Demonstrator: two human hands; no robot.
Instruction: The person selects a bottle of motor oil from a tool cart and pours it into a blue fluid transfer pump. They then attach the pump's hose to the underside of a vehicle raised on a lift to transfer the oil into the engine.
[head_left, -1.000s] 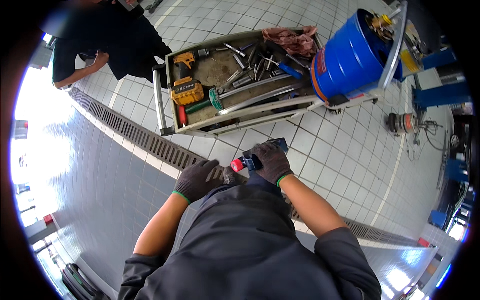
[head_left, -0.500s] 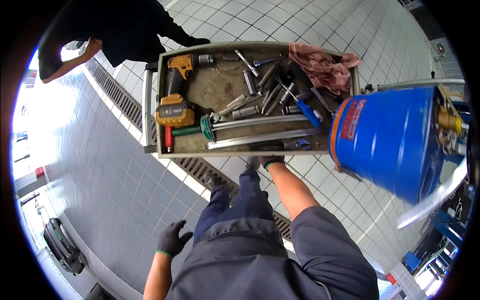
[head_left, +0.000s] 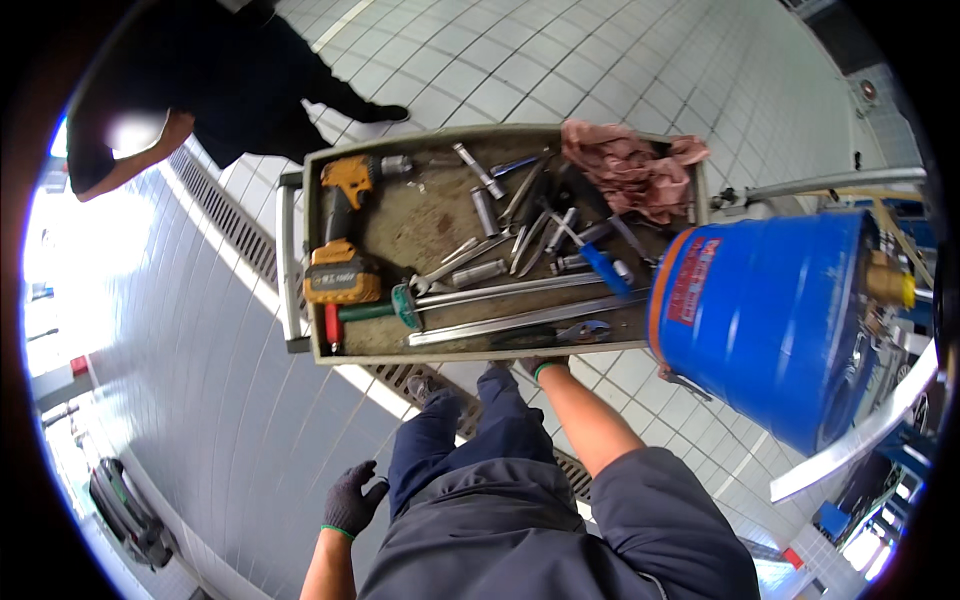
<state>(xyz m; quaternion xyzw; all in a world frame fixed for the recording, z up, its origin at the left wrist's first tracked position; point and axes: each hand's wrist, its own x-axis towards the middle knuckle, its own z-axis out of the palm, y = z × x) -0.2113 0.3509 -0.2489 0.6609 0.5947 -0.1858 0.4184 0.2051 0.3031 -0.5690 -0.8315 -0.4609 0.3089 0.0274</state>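
My gloved left hand [head_left: 352, 500] hangs open beside my left leg, empty. My gloved right hand [head_left: 540, 362] reaches under the near edge of the tool cart [head_left: 450, 135]; its fingers and anything in them are hidden. On the cart's top tray lie a yellow drill [head_left: 348, 176] with a battery [head_left: 342, 285], a green-and-red handled long bar tool [head_left: 405, 307], a blue-handled screwdriver [head_left: 602, 266], several wrenches and sockets [head_left: 483, 210] and a crumpled pink rag [head_left: 625, 170].
A blue drum [head_left: 760, 315] stands at the cart's right end beside metal rails. A person in dark clothes [head_left: 235, 80] stands beyond the upper-left corner. A floor drain grate [head_left: 220, 205] runs diagonally across the tiled floor. A black coiled object [head_left: 125, 510] lies at lower left.
My right hand, earlier holding a dark object with a red part, has moved under the cart's edge. My left hand has dropped to my side. The cart appears lower and nearer in view.
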